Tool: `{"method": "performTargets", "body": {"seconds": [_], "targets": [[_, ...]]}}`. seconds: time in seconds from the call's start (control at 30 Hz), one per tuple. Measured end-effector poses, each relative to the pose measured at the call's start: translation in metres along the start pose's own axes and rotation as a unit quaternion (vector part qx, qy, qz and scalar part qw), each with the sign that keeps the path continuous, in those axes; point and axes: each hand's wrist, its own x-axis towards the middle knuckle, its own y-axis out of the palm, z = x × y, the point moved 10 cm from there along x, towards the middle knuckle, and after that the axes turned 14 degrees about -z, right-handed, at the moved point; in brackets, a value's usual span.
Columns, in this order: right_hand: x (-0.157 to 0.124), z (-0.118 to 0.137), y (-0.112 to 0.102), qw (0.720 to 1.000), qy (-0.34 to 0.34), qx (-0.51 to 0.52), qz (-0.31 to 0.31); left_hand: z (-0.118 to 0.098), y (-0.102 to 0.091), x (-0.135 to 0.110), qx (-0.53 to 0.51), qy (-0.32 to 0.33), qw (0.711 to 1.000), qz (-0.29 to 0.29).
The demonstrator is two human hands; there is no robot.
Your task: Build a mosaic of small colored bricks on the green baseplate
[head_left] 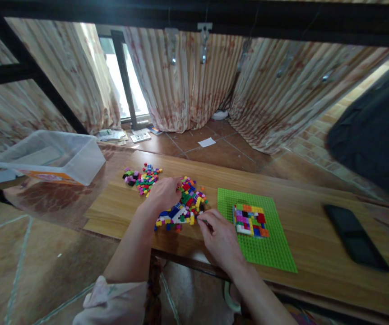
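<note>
Loose toy building bricks (189,198) in many colours lie heaped on the wooden board. My left hand (165,193) reaches into the heap, its fingers curled down among the bricks; the fingertips are partly hidden. At the heap's right edge, my right hand (219,237) has thumb and fingers pinched together, and what lies between them is too small to make out. Just right of that hand is a green baseplate (272,257). A flat, multicoloured brick build (251,221) sits on it, with a gap showing green near its middle.
A clear plastic bin (79,158) with an orange label stands at the far left. A dark phone (355,237) lies on the right of the wooden board (309,225). Beyond are curtains (187,85), papers (207,142) on the tiled floor, and a black metal bar (194,18) overhead.
</note>
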Motion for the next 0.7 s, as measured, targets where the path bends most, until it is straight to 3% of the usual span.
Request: {"method": "performTargets", "body": {"seconds": [0.13,0.23,0.33,0.43,0.5,0.57,0.63,0.7], "targets": [[0.004,0.001,-0.008,1.0,-0.001,0.011,-0.021,-0.003,-0.012,0.004,-0.1,0.011,0.994,-0.042],[0.009,0.001,-0.02,0.998,0.01,0.017,-0.056,-0.012,-0.019,0.005,-0.218,0.03,0.973,-0.069],[0.016,0.004,-0.045,0.993,0.006,0.028,-0.113,-0.036,-0.019,0.003,-0.299,0.063,0.95,-0.063],[0.022,-0.005,-0.086,0.979,0.008,0.026,-0.204,-0.076,-0.017,-0.006,-0.352,0.105,0.929,-0.047],[0.021,-0.027,-0.12,0.957,0.057,0.016,-0.284,-0.106,-0.014,-0.016,-0.359,0.134,0.923,-0.034],[0.012,-0.06,-0.151,0.912,0.148,0.035,-0.382,-0.135,-0.007,-0.028,-0.366,0.173,0.914,-0.016],[0.001,-0.094,-0.165,0.866,0.238,0.093,-0.429,-0.159,-0.001,-0.039,-0.367,0.202,0.908,-0.009],[-0.004,-0.116,-0.166,0.837,0.287,0.161,-0.438,-0.172,0.008,-0.044,-0.367,0.201,0.908,-0.005]]}}
